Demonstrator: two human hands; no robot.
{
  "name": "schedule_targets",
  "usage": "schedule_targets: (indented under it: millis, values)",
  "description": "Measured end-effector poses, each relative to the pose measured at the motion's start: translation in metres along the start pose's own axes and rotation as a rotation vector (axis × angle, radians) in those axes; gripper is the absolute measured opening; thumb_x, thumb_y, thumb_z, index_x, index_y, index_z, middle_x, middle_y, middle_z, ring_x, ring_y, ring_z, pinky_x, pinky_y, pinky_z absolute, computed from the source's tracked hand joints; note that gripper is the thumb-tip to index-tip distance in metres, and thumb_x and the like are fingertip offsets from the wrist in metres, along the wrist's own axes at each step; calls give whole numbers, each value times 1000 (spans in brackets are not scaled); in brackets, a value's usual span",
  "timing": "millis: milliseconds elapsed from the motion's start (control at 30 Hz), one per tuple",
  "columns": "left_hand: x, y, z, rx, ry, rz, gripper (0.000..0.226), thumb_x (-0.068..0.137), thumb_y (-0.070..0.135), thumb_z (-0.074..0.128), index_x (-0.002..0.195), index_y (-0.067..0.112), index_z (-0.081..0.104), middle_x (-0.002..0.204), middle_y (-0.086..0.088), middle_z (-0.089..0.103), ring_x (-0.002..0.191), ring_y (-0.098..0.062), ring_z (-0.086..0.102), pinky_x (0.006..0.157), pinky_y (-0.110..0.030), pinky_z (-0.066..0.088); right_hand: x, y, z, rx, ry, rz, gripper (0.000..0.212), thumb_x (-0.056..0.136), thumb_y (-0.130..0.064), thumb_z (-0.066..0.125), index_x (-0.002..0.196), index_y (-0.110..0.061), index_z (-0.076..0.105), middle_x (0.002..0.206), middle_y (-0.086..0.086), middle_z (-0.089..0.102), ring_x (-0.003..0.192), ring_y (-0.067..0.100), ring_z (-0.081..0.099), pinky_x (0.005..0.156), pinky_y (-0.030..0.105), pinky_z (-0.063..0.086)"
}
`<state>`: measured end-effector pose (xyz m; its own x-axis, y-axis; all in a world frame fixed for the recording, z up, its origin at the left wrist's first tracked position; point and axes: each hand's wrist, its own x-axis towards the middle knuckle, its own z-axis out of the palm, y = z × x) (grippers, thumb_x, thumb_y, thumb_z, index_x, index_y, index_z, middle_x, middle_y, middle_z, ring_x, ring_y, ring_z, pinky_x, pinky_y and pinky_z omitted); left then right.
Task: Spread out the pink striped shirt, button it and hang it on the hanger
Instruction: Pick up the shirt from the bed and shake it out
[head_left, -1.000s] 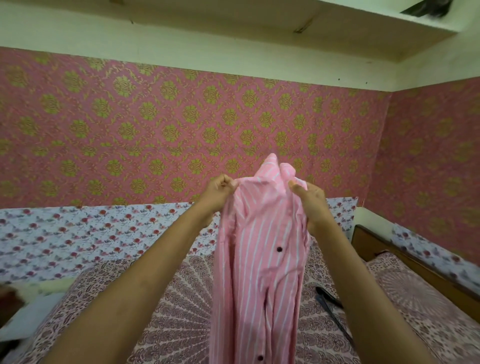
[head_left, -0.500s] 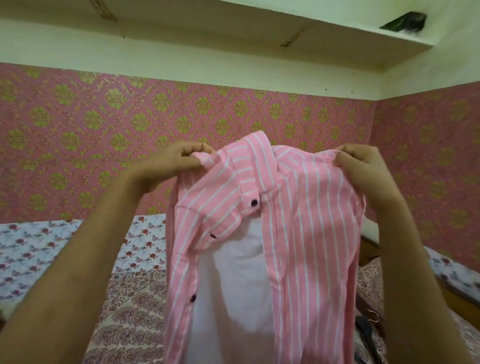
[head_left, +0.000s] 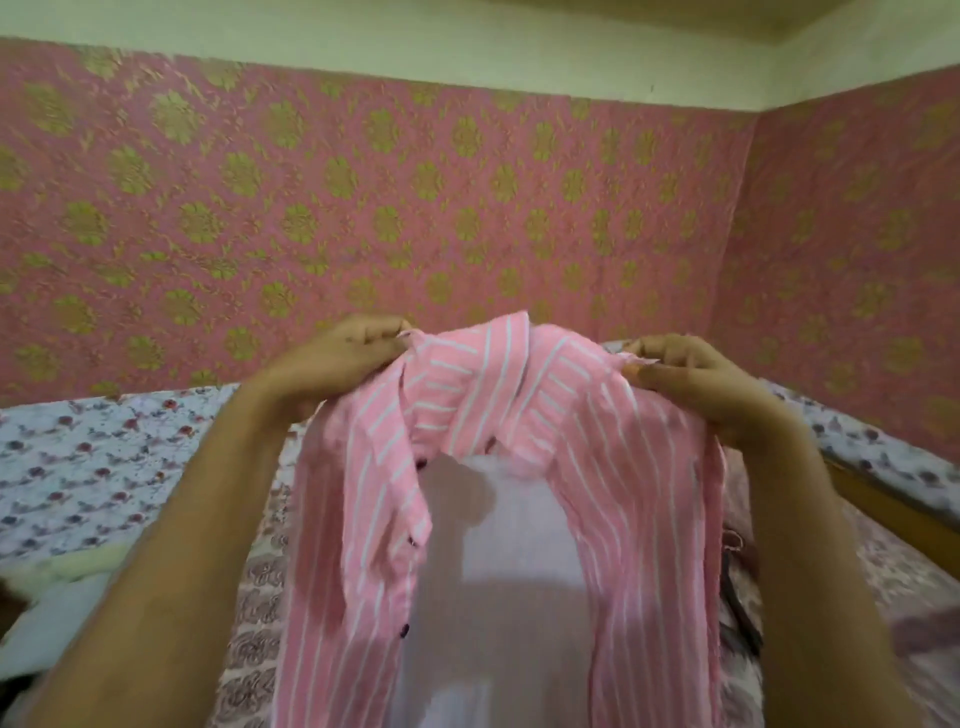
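The pink striped shirt (head_left: 639, 499) hangs in the air in front of me, front open, its pale inner side showing in the middle and dark buttons down the left placket. My left hand (head_left: 343, 358) pinches the left shoulder near the collar. My right hand (head_left: 696, 379) pinches the right shoulder. The collar stands up between both hands. A dark hanger (head_left: 740, 608) lies on the bed at the right, mostly hidden behind the shirt and my right forearm.
A bed with a patterned maroon cover (head_left: 254, 613) lies below the shirt. A floral sheet (head_left: 93, 457) runs along the pink wallpapered wall (head_left: 363, 208). A wooden bed frame edge (head_left: 893, 504) shows at the right. Pale cloth (head_left: 57, 587) lies at the left.
My hands went from bunching the shirt together to holding its shoulders apart, so the front opened. Since then the view has tilted down and the shirt sits lower in frame.
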<state>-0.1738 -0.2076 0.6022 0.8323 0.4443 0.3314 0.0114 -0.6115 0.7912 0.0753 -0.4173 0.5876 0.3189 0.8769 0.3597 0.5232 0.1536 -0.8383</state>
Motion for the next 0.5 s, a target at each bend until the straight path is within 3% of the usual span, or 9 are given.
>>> schedule_targets:
  millis: [67, 100, 167, 267, 333, 400, 500]
  values:
    - [-13, -4, -2, -208, -196, 5, 37, 56, 58, 76, 76, 27, 73, 73, 9, 71, 66, -1, 64, 58, -17, 51, -8, 6, -1, 210, -216, 26, 7, 72, -7, 64, 69, -13, 68, 61, 0, 65, 51, 9, 58, 48, 16, 44]
    - [-15, -11, -2, -305, -223, 9, 45, 41, 60, 82, 72, 28, 74, 70, 10, 71, 62, 1, 64, 55, -14, 50, -8, 11, 0, 295, -277, 24, 3, 68, -10, 66, 68, -13, 67, 61, 1, 64, 51, 9, 58, 48, 16, 44]
    - [-7, -29, -3, -421, -235, 9, 49, 31, 56, 86, 67, 26, 75, 67, 10, 71, 59, 0, 64, 54, -14, 51, -4, 25, 3, 384, -318, 40, 11, 63, -19, 73, 68, -14, 65, 62, 0, 62, 52, 9, 57, 49, 17, 44]
    - [17, -61, 8, -350, -239, -123, 46, 38, 56, 85, 74, 28, 76, 73, 9, 73, 65, -3, 67, 58, -17, 54, 19, 67, 14, 307, -273, 214, 7, 72, -13, 61, 76, -8, 65, 65, 1, 65, 54, 10, 59, 50, 18, 48]
    - [38, -96, 22, -267, -210, -258, 26, 57, 46, 76, 72, 25, 75, 73, 9, 71, 66, -5, 65, 58, -20, 52, 39, 106, 26, 150, -252, 332, 18, 74, -18, 67, 82, -2, 64, 70, 3, 67, 60, 14, 60, 55, 20, 50]
    - [54, -138, 40, -135, -211, -331, 16, 76, 31, 64, 74, 15, 66, 70, 8, 63, 66, -7, 57, 60, -18, 44, 56, 153, 38, -31, -213, 406, 17, 77, -19, 73, 76, -4, 65, 63, 3, 66, 61, 15, 58, 54, 20, 47]
    - [73, -216, 73, -35, -184, -435, 6, 84, 12, 64, 78, 11, 65, 72, 6, 63, 71, -6, 58, 71, -20, 43, 78, 230, 64, -327, -250, 502, 31, 82, -23, 68, 88, 8, 65, 76, 24, 63, 70, 23, 59, 60, 30, 44]
